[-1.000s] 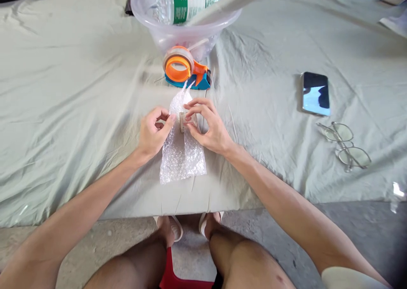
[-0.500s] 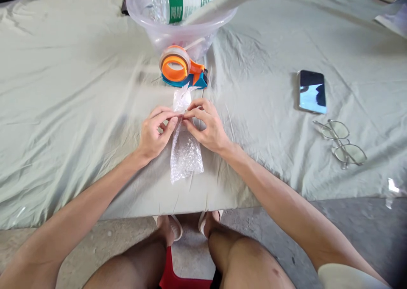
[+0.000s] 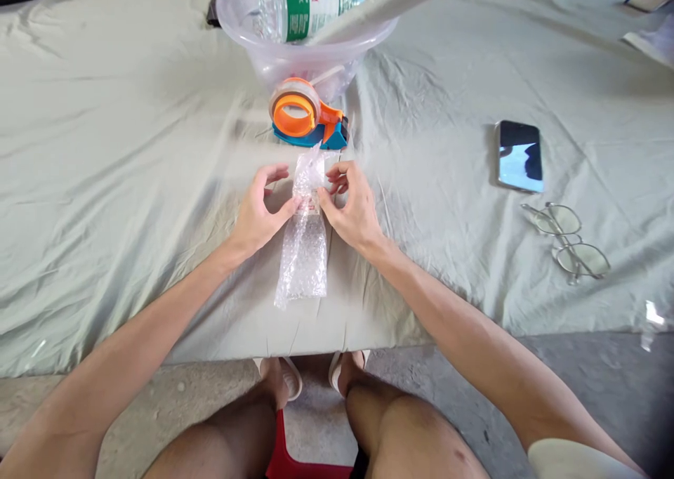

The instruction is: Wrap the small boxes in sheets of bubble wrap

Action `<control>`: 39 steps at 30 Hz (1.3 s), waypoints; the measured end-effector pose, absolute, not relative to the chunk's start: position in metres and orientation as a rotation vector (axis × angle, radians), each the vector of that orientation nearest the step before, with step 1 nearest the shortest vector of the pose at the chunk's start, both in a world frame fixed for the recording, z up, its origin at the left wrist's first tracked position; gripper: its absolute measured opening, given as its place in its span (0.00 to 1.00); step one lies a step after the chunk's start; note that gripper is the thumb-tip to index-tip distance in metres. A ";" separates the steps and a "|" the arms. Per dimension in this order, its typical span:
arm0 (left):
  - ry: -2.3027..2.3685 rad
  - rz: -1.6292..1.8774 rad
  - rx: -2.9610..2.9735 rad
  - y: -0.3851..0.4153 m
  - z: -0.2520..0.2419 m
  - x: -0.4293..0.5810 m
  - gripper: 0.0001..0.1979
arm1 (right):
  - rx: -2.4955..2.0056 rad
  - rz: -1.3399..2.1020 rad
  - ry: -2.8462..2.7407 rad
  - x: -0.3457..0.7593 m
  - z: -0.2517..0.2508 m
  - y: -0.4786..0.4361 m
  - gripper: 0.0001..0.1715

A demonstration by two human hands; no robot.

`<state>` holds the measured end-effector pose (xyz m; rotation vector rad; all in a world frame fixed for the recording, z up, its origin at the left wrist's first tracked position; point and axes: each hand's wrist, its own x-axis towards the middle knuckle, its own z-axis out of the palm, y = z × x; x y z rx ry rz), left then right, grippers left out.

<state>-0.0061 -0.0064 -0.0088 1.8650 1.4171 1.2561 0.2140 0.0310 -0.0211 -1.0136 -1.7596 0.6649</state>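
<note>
A strip of clear bubble wrap [image 3: 304, 261] lies lengthwise on the cloth-covered table, folded around something small. Reddish print shows through its middle; what is inside I cannot make out. My left hand [image 3: 259, 208] is open at its left side, thumb tip resting on the wrap and fingers apart from the thumb. On the opposite side my right hand [image 3: 354, 205] is also open, with its thumb at the wrap's right edge and its fingers loosely bent. An orange and blue tape dispenser [image 3: 331, 117] with a tape roll stands just beyond the wrap's far end.
Behind the dispenser stands a translucent plastic basin [image 3: 310, 61] holding a green-labelled water bottle [image 3: 298, 12] and a long pale roll [image 3: 390, 5]. To the right lie a phone [image 3: 519, 156] and eyeglasses [image 3: 569, 240]. The table's front edge is above my knees.
Both hands have come apart from their pinch at the middle of the bubble wrap, and their fingers have spread. The wrap now lies flatter, with the reddish print visible. The view has shifted slightly.
</note>
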 end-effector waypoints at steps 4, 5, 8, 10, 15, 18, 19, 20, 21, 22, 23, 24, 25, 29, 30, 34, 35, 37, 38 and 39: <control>1.428 1.180 1.827 -0.004 -0.014 -0.008 0.32 | -1.140 0.515 -1.836 0.216 -0.024 0.033 0.18; 1.422 1.162 1.819 -0.004 -0.014 -0.008 0.32 | -1.127 0.534 -1.853 0.216 -0.023 0.033 0.18; 1.415 1.133 1.792 -0.003 -0.013 -0.008 0.32 | -1.059 0.682 -1.873 0.216 -0.021 0.032 0.19; 1.416 1.126 1.777 -0.002 -0.014 -0.008 0.33 | -1.027 0.808 -1.848 0.216 -0.020 0.032 0.21; 1.396 1.110 1.691 0.002 -0.023 -0.014 0.44 | -0.868 0.979 -1.776 0.216 -0.018 0.033 0.29; 1.310 1.109 1.632 0.005 -0.026 -0.017 0.49 | -0.805 0.994 -1.780 0.217 -0.017 0.034 0.32; 1.269 1.118 1.627 0.005 -0.026 -0.017 0.48 | -0.792 0.993 -1.784 0.217 -0.017 0.035 0.32; 1.231 1.133 1.631 0.005 -0.025 -0.016 0.45 | -0.783 0.988 -1.786 0.217 -0.017 0.035 0.31; 1.203 1.149 1.640 0.004 -0.024 -0.014 0.41 | -0.779 0.980 -1.786 0.216 -0.016 0.035 0.31; 1.190 1.164 1.651 0.003 -0.022 -0.012 0.37 | -0.778 0.968 -1.783 0.215 -0.016 0.036 0.30; 1.192 1.179 1.661 0.001 -0.019 -0.010 0.34 | -0.779 0.953 -1.779 0.215 -0.016 0.036 0.28; 1.204 1.191 1.674 -0.001 -0.017 -0.007 0.32 | -0.778 0.934 -1.775 0.214 -0.016 0.036 0.27; 1.220 1.200 1.693 -0.003 -0.015 -0.006 0.30 | -0.774 0.910 -1.773 0.214 -0.017 0.036 0.25; 1.255 1.233 1.888 -0.008 -0.010 -0.004 0.21 | -0.763 0.801 -1.792 0.215 -0.018 0.037 0.23; 1.267 1.249 1.950 -0.008 -0.010 -0.004 0.19 | -0.761 0.780 -1.798 0.216 -0.018 0.036 0.23; 1.291 1.314 2.157 -0.010 -0.010 -0.005 0.13 | -0.729 0.733 -1.824 0.216 -0.018 0.034 0.14; 1.290 1.333 2.205 -0.011 -0.009 -0.004 0.11 | -0.713 0.724 -1.832 0.216 -0.018 0.034 0.10; 1.280 1.387 2.305 -0.012 -0.009 -0.003 0.08 | -0.673 0.692 -1.843 0.215 -0.018 0.033 0.04; 1.271 1.415 2.349 -0.013 -0.010 -0.002 0.07 | -0.650 0.674 -1.843 0.215 -0.018 0.033 0.03; 1.256 1.439 2.383 -0.013 -0.010 -0.001 0.07 | -0.627 0.660 -1.841 0.216 -0.017 0.033 0.03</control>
